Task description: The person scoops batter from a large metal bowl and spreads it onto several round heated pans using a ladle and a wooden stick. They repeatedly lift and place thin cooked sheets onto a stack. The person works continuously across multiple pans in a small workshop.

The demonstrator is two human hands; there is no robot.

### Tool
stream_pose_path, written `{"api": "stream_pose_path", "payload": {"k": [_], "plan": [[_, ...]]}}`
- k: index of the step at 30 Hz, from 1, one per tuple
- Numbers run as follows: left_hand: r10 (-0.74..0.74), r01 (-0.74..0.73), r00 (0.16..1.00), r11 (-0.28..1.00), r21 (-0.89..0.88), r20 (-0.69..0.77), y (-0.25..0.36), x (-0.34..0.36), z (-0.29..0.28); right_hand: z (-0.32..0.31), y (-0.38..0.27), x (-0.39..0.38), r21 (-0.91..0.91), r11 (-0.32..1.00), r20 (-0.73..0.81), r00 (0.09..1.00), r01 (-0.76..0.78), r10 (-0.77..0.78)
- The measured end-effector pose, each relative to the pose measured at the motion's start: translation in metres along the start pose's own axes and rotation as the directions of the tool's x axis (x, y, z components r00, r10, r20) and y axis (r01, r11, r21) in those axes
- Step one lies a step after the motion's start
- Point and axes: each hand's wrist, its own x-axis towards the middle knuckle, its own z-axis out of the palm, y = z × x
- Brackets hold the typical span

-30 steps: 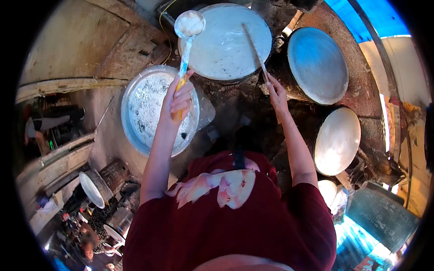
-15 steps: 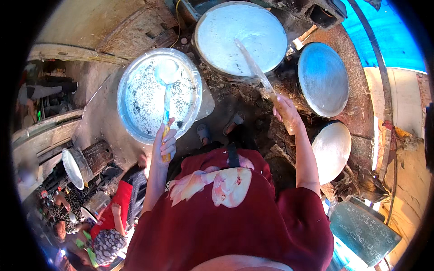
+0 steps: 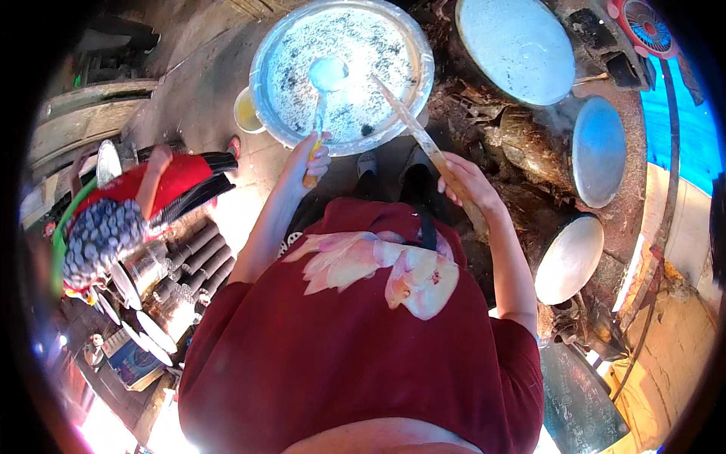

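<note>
My left hand (image 3: 308,163) is closed around the yellow handle of a ladle (image 3: 328,74), whose round bowl is over the wide metal basin (image 3: 258,91). White liquid with many dark specks (image 3: 363,45) fills the basin. My right hand (image 3: 470,185) grips the lower part of a long, flat wooden stick (image 3: 418,130). Its narrow tip reaches over the basin, to the right of the ladle. Whether the tip touches the liquid, I cannot tell.
Right of the basin is a large round pale surface (image 3: 518,49) over a stove. Two more round lids or pans (image 3: 599,151) stand along the right side. A red fan (image 3: 644,29) is at the upper right. A person in red (image 3: 178,181) works at left, near several metal cylinders (image 3: 204,257).
My view has turned, so the basin now lies straight ahead. The wooden stick has moved from the large pale surface to over the basin. The ladle stays over the basin.
</note>
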Motion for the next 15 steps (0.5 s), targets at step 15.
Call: {"api": "stream_pose_path", "payload": {"k": [15], "plan": [[0.108,0.119,0.936,0.799,0.589,-0.335,-0.004,0.072,-0.053,0.038,0.009,0.090,-0.288,0.956,-0.090,0.996,-0.047,0.022]]}}
